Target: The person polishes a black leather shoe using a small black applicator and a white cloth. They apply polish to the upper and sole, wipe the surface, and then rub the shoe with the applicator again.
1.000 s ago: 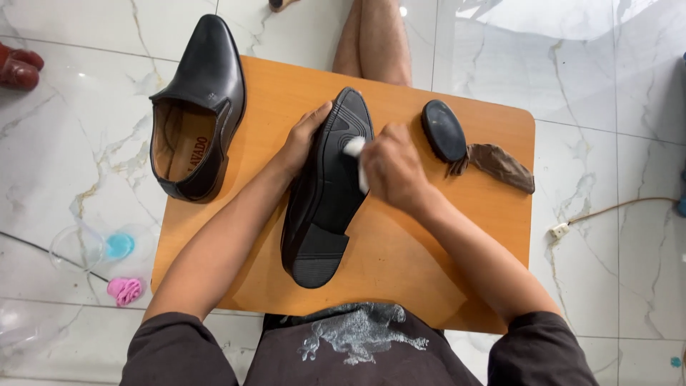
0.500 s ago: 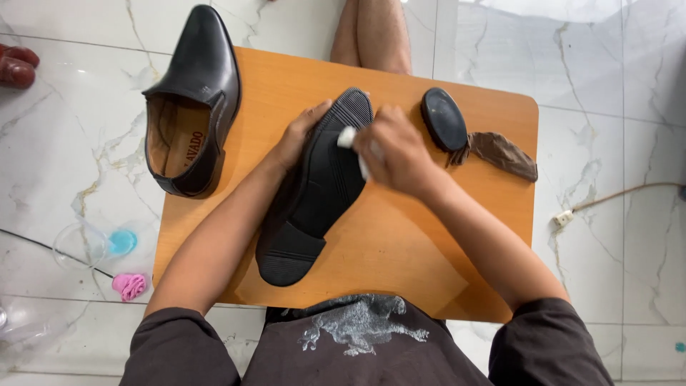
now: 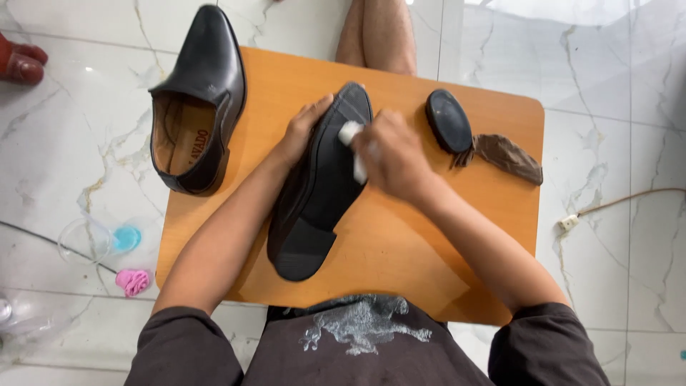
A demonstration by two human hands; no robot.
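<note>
A black leather shoe (image 3: 321, 193) lies sole-up on the small orange wooden table (image 3: 400, 250), heel toward me. My left hand (image 3: 304, 129) grips its left side near the toe. My right hand (image 3: 393, 154) holds a white cloth (image 3: 351, 136) pressed against the sole near the front. A second black shoe (image 3: 200, 100) stands upright at the table's left edge, its tan lining showing.
A black oval shoe brush (image 3: 449, 120) and a brown crumpled cloth (image 3: 509, 157) lie at the table's right. Bare legs (image 3: 379, 32) show beyond the table. On the marble floor are a clear plastic cup (image 3: 86, 239), a pink object (image 3: 134, 281), a red shoe (image 3: 21, 63) and a cable (image 3: 614, 204).
The sole-up shoe has swung so its heel sits more to the left. My right hand with the white cloth has shifted slightly along the sole.
</note>
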